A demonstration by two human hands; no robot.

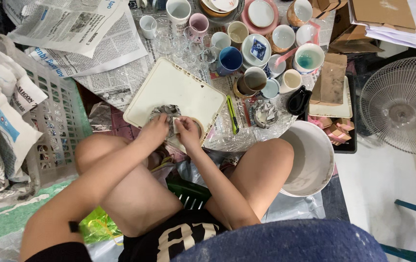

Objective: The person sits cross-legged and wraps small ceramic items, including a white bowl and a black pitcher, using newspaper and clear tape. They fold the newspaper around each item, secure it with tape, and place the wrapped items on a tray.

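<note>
Right down at the bottom, two bare knees frame the scene, and just beyond them both hands meet over the near corner of the cream rectangular plastic tray (179, 87), which sits turned like a diamond. The left hand (153, 131) has its fingers curled together onto a crumpled wad of grey newspaper wrapping (168, 111); the right hand (187, 132) pinches a small pale piece (176, 123) between thumb and fingertips, and that piece sits squarely between the two hands, touching both. It's too small and too covered to call its long axis or which way it points. Just right of the tray lies a yellow-green utility knife (232, 114), long axis running away from the person. Further right, a large white round basin (312, 157) beside the right knee. Beyond the tray, a crowd of ceramic cups and bowls (261, 48), packed close, with spread newspaper sheets (86, 39) at far left.
</note>
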